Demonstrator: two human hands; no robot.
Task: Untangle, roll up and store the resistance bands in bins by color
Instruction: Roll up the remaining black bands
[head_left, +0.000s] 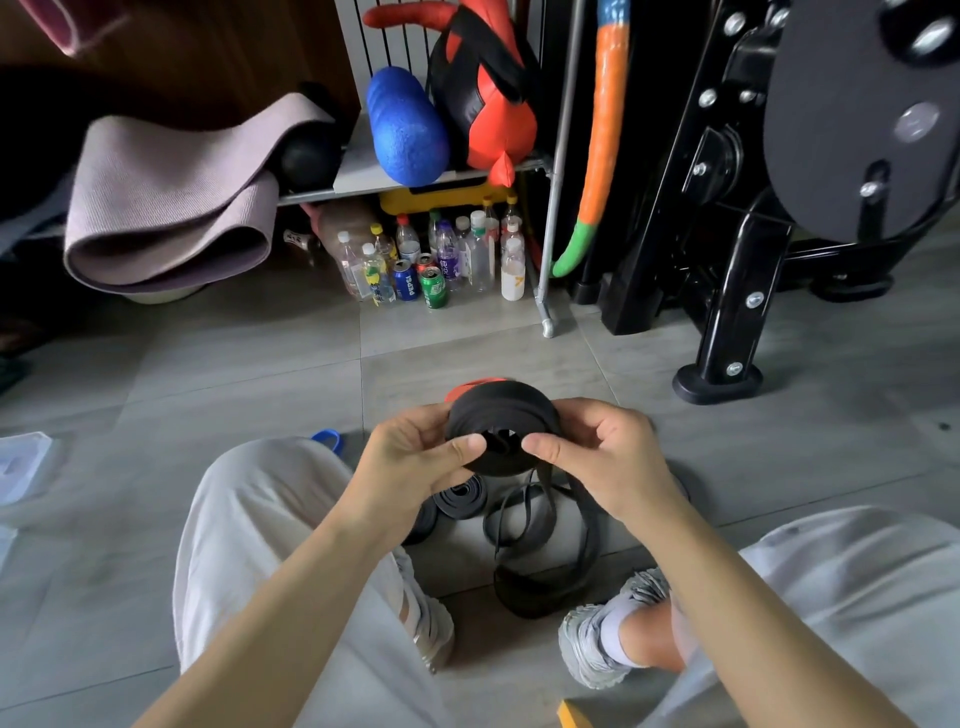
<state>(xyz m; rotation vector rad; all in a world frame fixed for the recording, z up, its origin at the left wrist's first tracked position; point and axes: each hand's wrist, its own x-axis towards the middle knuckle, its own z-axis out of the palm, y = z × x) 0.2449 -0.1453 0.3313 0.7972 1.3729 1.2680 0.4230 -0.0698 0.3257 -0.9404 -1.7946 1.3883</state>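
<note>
Fingers (462, 448) of both hands pinch the black roll (501, 418); rolling underway. Next, wind in its loose tail (540, 545).

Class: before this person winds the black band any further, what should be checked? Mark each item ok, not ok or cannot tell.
1. Both hands hold the roll: ok; left hand and right hand pinch it.
2. Roll fully wound: not ok; a tail hangs loose.
3. Tail free of knots: cannot tell; its loops overlap.
4. Finished roll kept apart: ok; it lies under the left hand.
5. Bin for black at hand: cannot tell; only a clear container shows, far left.
</note>
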